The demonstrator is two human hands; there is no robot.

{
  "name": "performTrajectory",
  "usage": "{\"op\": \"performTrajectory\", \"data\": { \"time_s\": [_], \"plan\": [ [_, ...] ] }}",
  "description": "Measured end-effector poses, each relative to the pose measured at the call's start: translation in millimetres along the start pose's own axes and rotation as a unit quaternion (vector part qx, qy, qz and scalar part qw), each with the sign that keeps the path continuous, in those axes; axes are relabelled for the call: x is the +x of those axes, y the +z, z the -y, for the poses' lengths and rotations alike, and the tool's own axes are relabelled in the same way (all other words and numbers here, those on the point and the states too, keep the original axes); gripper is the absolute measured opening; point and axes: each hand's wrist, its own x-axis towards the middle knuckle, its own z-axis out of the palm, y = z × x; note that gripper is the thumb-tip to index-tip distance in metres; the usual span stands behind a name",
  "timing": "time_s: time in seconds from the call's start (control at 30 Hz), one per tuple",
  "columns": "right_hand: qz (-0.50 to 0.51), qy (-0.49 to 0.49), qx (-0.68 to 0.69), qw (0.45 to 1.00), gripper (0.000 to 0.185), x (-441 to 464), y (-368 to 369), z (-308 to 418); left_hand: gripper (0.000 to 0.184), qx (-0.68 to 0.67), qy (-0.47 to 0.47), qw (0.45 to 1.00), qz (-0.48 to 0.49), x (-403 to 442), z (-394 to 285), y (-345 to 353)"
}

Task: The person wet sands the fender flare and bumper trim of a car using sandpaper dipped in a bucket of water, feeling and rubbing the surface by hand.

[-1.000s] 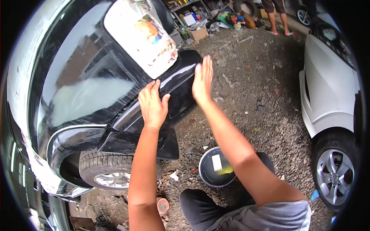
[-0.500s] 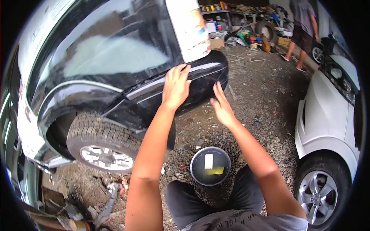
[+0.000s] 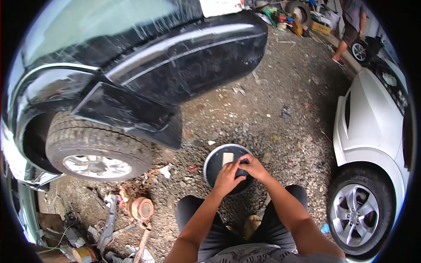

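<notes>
Both of my hands meet over a round dark bucket (image 3: 208, 172) with a pale rim, which stands on the gravel between my knees. My left hand (image 3: 227, 179) has its fingers curled around a small dark piece (image 3: 241, 172), whose kind I cannot make out. From the other side, my right hand (image 3: 254, 168) closes its bent fingers on the same piece. A white rectangular block (image 3: 227, 158) shows in the bucket just beyond my left fingers. My hands cover part of the bucket's inside.
Ahead on the left is a black car body panel (image 3: 197, 65) above a tyre (image 3: 96, 144). A white car (image 3: 368, 118) stands close on the right. Scrap and a reddish roll (image 3: 143, 209) lie at lower left. A person (image 3: 352, 26) is at the back right.
Both hands have come down from the black panel to the bucket and closed together. The yellow-green piece seen in the bucket is out of sight. My view has tilted downward.
</notes>
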Motion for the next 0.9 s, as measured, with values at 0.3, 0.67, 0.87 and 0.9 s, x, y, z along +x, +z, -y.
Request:
{"op": "performTrajectory", "data": {
  "time_s": [0.3,0.67,0.87,0.9],
  "plan": [
    [0.011,0.044,0.111,0.993,0.069,-14.7,17.7,45.9,0.036,-0.340,-0.227,0.907,-0.100,4.7,15.9,-13.0],
    [-0.047,-0.012,0.100,0.994,0.018,-12.2,13.0,34.3,0.036,-0.439,-0.203,0.869,-0.105,8.2,8.3,-1.5],
    [0.015,-0.046,0.017,0.999,0.013,-14.1,12.6,9.4,0.016,-0.500,-0.221,0.834,-0.069,5.2,14.5,-2.8],
    [0.022,-0.053,-0.004,0.998,0.012,-12.7,13.4,10.2,0.014,-0.487,-0.222,0.841,-0.081,4.8,18.1,3.7]
  ]
}}
